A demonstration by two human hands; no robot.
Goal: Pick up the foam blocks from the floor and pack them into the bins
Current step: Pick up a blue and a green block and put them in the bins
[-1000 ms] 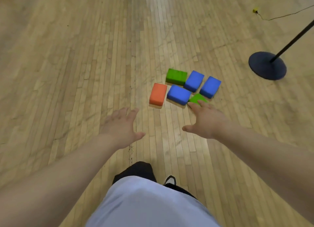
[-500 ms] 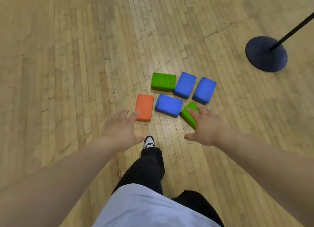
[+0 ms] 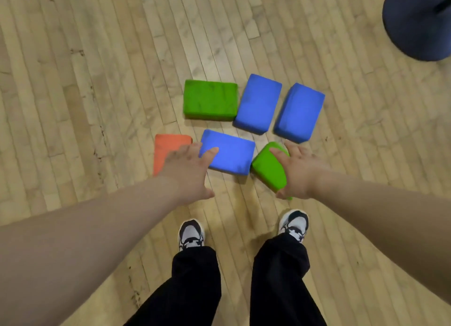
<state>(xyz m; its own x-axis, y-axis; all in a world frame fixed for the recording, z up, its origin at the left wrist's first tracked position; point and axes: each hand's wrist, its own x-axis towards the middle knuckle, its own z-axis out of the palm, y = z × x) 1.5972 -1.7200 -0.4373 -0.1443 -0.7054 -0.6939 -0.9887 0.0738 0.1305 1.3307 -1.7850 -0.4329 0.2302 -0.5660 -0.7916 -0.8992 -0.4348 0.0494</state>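
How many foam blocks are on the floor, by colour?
Blue blocks: 3
Green blocks: 2
Orange block: 1
Total: 6

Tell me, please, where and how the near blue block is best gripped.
Come from above and pinch the near blue block across its two long sides, thumb on the near one. It lies flat with floor showing along both, while the orange block and near green block crowd its short ends.
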